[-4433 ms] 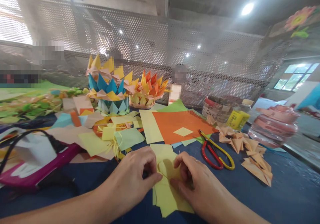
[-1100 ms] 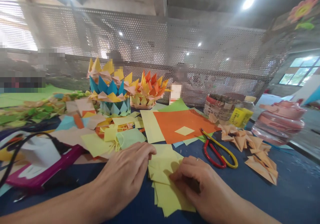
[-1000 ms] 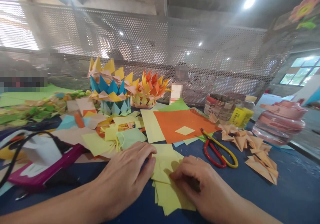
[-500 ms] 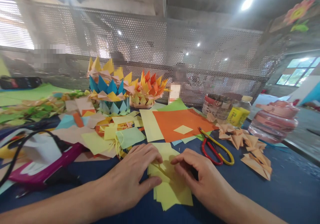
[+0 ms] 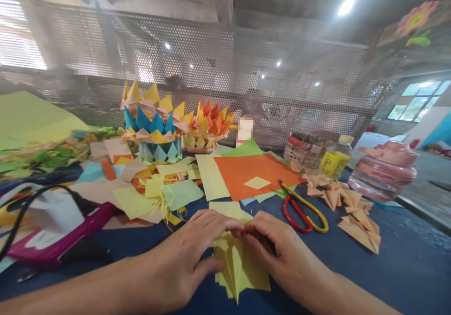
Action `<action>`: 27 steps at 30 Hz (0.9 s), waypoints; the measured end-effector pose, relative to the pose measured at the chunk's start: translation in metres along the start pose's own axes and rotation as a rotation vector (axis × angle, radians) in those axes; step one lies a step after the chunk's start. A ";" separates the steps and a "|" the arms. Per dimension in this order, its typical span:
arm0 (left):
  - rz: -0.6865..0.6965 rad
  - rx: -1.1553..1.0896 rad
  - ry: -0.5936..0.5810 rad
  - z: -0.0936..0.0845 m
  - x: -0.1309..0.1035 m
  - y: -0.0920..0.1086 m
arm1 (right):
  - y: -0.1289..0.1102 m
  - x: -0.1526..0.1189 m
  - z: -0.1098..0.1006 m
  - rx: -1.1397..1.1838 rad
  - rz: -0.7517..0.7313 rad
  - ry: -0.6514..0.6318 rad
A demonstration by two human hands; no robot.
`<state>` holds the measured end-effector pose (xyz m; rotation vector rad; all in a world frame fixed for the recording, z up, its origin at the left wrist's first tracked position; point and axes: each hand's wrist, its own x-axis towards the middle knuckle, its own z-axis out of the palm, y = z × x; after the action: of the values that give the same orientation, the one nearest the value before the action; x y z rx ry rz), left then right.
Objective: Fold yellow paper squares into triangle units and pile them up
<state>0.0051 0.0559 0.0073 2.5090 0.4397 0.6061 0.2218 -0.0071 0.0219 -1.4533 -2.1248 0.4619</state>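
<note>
A piece of yellow paper, creased with folds that run to a point toward me, lies on several yellow sheets at the table's near side. My left hand bends its fingers over the paper's far end, its thumb lower at the left edge. From the other side, my right hand pinches the same far end with curled fingers. The fingertips of both hands meet there and hide that part of the paper. Right of my hands lie scissors with one red and one yellow handle.
Folded peach paper pieces lie at the right, near a pink bottle and a yellow-labelled bottle. An orange sheet is ahead. Paper crowns stand behind scraps. A magenta tool with a black cord lies left.
My fingertips have come together over the yellow paper's far end. Raised folds and a point toward me now show in it. At the far left, a light green sheet has risen.
</note>
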 end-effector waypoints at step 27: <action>0.104 -0.010 0.040 0.004 0.001 0.006 | 0.006 0.001 0.003 0.066 -0.118 0.055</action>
<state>0.0092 0.0498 0.0086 2.5260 0.3210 0.6974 0.2246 -0.0041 0.0166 -1.2813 -2.1180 0.4391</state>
